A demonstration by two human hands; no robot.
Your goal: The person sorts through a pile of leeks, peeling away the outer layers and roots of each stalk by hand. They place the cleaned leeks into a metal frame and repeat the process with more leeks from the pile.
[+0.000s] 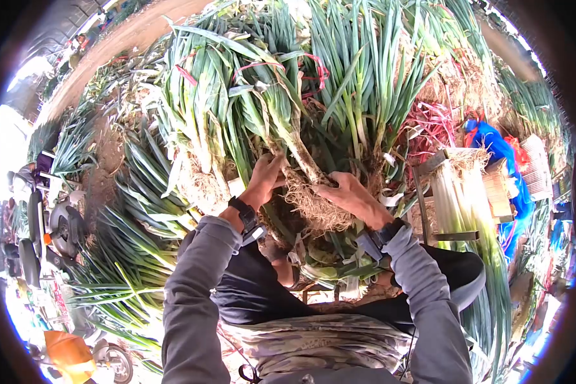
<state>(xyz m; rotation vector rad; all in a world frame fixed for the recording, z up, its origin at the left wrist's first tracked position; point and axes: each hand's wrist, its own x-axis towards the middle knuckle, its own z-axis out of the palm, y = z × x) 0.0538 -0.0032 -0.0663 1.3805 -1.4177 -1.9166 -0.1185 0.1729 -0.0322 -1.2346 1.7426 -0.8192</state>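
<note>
Between my knees, my left hand (264, 180) is closed around the soiled lower stalk of a large green onion. My right hand (350, 196) pinches the root end of another green onion (306, 159), whose leaves slant up and to the left. Shaggy brown roots (319, 206) hang between my two hands. Left of my left hand, a bundle of green onions (201, 121) stands with its pale roots low. Farther up and right is another upright green onion bunch (361, 83). Trimmed leaves (329, 264) lie below my hands.
On my right, a metal-framed rack (424, 201) holds cleaned green onions (461, 192) with white stalks. Pink-red ties (429, 125) and a blue plastic sheet (516, 185) lie beyond. More green onions (141, 237) spread on my left. Parked motorbikes (61, 224) stand at far left.
</note>
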